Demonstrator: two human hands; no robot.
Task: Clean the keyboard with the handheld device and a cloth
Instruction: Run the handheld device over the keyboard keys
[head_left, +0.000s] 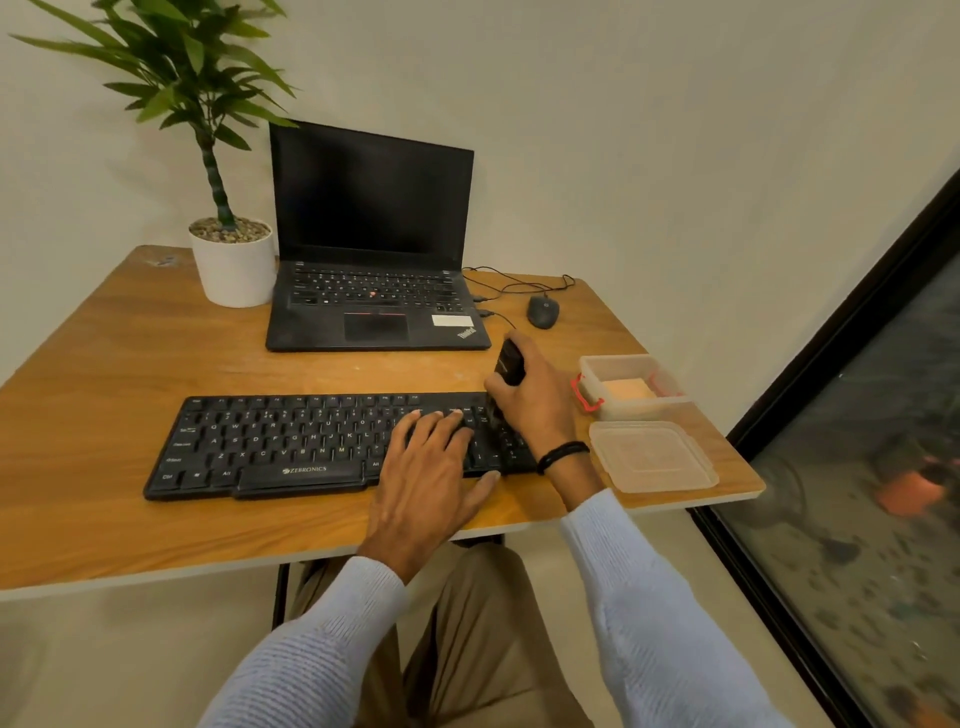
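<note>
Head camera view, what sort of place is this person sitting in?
Probably a small office or home work corner: a wooden desk against a plain wall carries an open laptop, a separate keyboard and a wired mouse, with a potted plant beside them.

Plain off-white walls (675, 130) met in a corner, wooden table (104, 389) with pale edge and dark legs stood against them, beige floor (78, 665) lay below, black-framed glass panel (857, 467) ran along the right, its surface perhaps speckled with droplets, light was soft and even.
</note>
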